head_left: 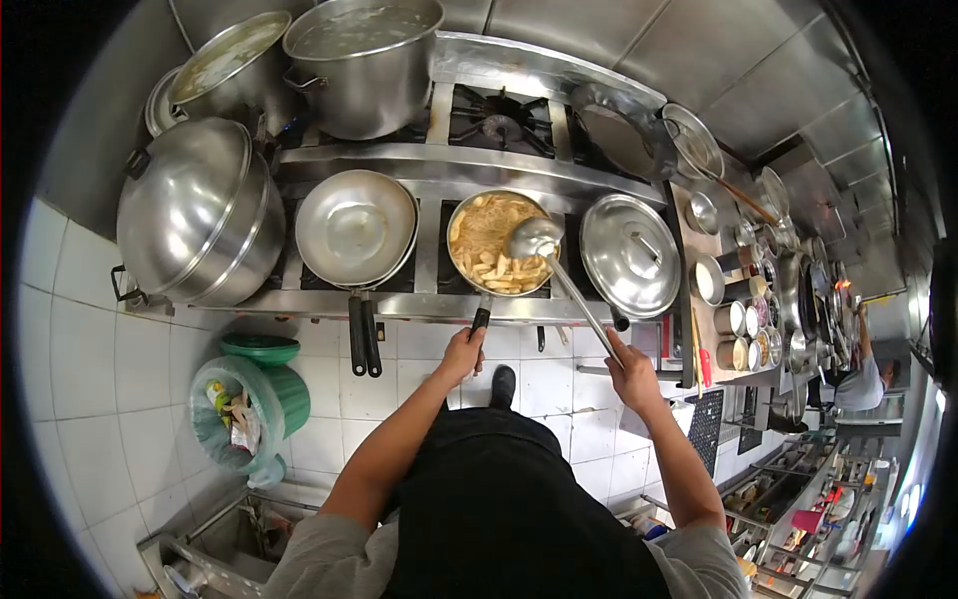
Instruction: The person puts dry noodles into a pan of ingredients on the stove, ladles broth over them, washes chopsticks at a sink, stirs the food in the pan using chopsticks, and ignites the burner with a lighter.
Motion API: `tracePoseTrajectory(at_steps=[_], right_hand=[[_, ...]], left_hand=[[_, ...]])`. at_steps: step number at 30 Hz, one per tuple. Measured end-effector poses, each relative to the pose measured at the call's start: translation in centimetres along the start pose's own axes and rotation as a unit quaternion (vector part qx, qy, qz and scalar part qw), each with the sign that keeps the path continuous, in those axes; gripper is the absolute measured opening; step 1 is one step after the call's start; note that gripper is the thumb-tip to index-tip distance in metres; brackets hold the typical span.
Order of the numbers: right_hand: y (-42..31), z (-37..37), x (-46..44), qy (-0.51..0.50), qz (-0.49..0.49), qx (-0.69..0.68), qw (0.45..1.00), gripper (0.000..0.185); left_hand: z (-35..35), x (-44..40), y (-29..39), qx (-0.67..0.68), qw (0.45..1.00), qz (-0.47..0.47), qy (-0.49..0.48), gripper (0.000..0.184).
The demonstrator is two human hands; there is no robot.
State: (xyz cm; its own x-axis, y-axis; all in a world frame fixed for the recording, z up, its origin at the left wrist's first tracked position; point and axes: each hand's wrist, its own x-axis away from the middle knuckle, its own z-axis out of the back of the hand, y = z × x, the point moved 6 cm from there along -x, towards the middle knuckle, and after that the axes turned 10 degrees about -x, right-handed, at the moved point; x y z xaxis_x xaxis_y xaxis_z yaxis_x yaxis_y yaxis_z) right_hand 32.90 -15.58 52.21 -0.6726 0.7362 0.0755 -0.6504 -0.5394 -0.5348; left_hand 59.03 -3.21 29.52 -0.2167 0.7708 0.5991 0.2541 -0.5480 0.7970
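A frying pan (pixel 462 205) sits on the front of the stove, filled with brown sauce and pale, elongated food pieces (pixel 504 272). My left hand (pixel 463 355) is wrapped round the pan's black handle. In my right hand (pixel 632 374) is the long metal handle of a ladle (pixel 535 237), whose bowl rests in or just over the food. What lies under the ladle's bowl is hidden. Left of the pan are stacked empty-looking pans (pixel 354 228) with black handles. A round metal lid (pixel 631 255) lies close on the right.
Large stockpots (pixel 364 85) and a domed metal steamer (pixel 205 215) crowd the stove's left side. A lined green bin (pixel 289 399) stands on the floor at left. Ingredient containers (pixel 730 319) line the right counter. Another person (pixel 860 384) works at far right.
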Motion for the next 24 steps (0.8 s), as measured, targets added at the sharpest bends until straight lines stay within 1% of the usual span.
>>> tracePoseTrajectory(at_steps=[2,3,4,7,8,11,12,16,19,22,24], right_hand=[[-0.9,1.0,0.8,-0.012,-0.1,-0.107,0.989,0.056],[-1.7,1.5,1.3,-0.017,-0.149,-0.161,0.976,0.054],[-2.4,1.9,1.8,-0.048,-0.219,-0.183,0.957,0.05],[-3.3,1.8,2.7,-0.074,-0.226,-0.19,0.953,0.049],[-2.6,0.9,2.8,-0.071,-0.184,-0.187,0.962,0.048],[-2.2,-2.0,2.1,-0.082,-0.139,-0.156,0.974,0.047],[-2.2,-3.0,1.4,-0.054,-0.085,-0.146,0.984,0.046],[-2.0,-5.4,-0.8,-0.059,-0.117,-0.102,0.986,0.046],[-2.0,-4.2,-1.3,-0.018,-0.054,-0.105,0.993,0.047],[-3.4,-0.5,-2.0,0.019,-0.037,-0.082,0.996,0.047],[-2.6,0.6,-3.8,0.013,-0.023,-0.029,0.999,0.048]], left_hand=[[0.0,0.0,0.0,0.012,1.0,0.006,-0.007,0.039],[0.0,-0.1,-0.1,0.027,1.0,0.008,-0.013,0.039],[-0.1,-0.2,-0.2,0.041,0.999,0.011,-0.02,0.039],[-0.2,-0.3,-0.1,0.047,0.998,0.013,-0.032,0.041],[-0.3,-0.3,0.0,0.045,0.998,0.01,-0.033,0.042],[-0.3,-0.3,0.0,0.036,0.999,0.003,-0.031,0.044],[-0.3,-0.4,-0.1,0.03,0.999,0.003,-0.03,0.045],[-0.3,-0.6,-0.2,0.0,1.0,-0.003,-0.027,0.048],[-0.2,-0.7,-0.4,0.001,0.999,-0.007,-0.031,0.05],[-0.3,-0.6,-0.5,0.021,0.999,-0.005,-0.03,0.049],[-0.3,-0.7,-0.8,0.024,0.999,-0.01,-0.026,0.049]])
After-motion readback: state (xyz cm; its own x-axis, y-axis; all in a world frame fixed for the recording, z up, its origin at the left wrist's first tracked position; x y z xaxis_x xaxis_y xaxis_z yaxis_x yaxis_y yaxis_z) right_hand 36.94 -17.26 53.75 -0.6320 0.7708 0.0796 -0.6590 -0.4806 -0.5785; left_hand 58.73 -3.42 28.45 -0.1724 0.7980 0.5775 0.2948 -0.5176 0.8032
